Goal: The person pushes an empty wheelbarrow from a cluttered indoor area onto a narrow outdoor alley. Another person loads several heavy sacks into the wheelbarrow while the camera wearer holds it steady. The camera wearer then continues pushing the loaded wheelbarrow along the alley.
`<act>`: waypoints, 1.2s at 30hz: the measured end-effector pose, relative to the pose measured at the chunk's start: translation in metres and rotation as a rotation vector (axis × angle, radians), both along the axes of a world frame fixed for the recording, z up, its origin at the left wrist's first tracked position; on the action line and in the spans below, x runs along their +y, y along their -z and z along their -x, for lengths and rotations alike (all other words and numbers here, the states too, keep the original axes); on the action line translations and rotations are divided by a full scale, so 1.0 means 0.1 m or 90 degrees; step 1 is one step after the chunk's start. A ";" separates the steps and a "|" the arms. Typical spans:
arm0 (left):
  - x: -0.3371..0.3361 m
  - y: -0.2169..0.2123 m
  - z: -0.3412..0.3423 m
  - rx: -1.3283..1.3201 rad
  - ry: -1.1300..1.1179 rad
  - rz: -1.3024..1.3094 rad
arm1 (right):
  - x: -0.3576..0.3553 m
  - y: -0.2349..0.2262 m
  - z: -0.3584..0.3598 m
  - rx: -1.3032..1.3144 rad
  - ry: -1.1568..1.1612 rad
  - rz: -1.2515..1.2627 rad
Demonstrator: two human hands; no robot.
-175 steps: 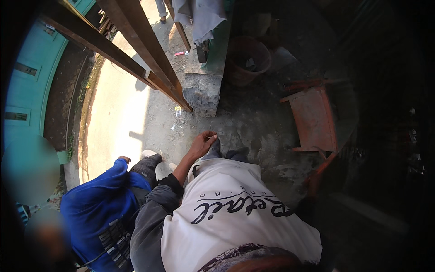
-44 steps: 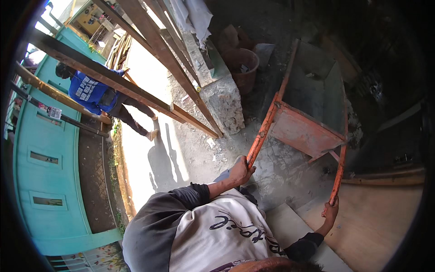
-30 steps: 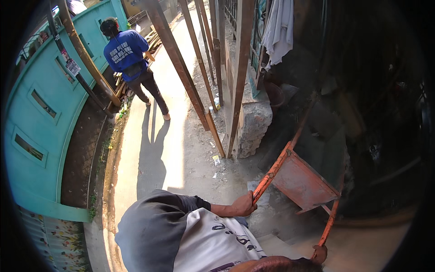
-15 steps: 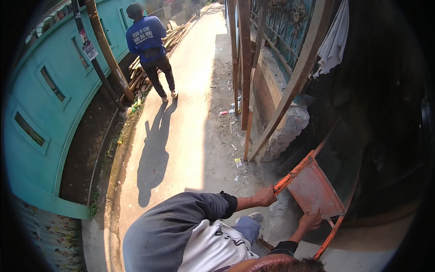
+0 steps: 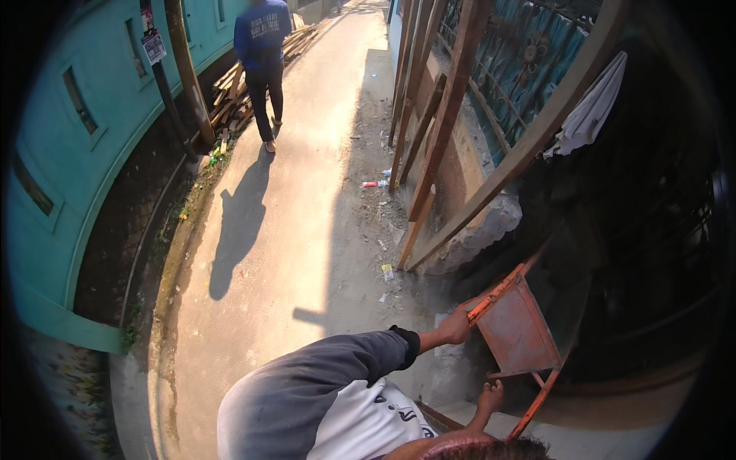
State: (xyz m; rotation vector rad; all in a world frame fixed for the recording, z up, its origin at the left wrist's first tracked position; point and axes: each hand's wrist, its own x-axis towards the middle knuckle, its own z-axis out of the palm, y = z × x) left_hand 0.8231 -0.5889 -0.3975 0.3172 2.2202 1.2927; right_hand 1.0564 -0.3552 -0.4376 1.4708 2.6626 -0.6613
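while the left hand [image 5: 458,328] clamps the orange metal barrow [image 5: 515,331] by its top rail, the right hand [image 5: 489,397] grips a lower bar; it looks rigid, heavy, best held by the frame.

Rusty matt orange metal barrow [image 5: 515,331], rough wooden poles [image 5: 448,123].

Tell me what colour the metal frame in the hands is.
Orange-red, rusty-looking: the metal frame gripped by the left hand and right hand, seen in the head view.
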 end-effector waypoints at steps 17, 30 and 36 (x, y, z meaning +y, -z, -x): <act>-0.35 0.02 0.87 0.068 0.129 0.075 | -0.14 -1.18 -0.13 0.059 0.048 -0.128; -0.49 -0.24 1.04 -0.056 0.116 0.036 | 0.89 -0.11 -1.02 -0.009 0.197 0.057; -0.69 -0.21 1.01 -0.030 0.102 0.095 | 0.22 -0.75 -0.75 0.177 0.398 0.370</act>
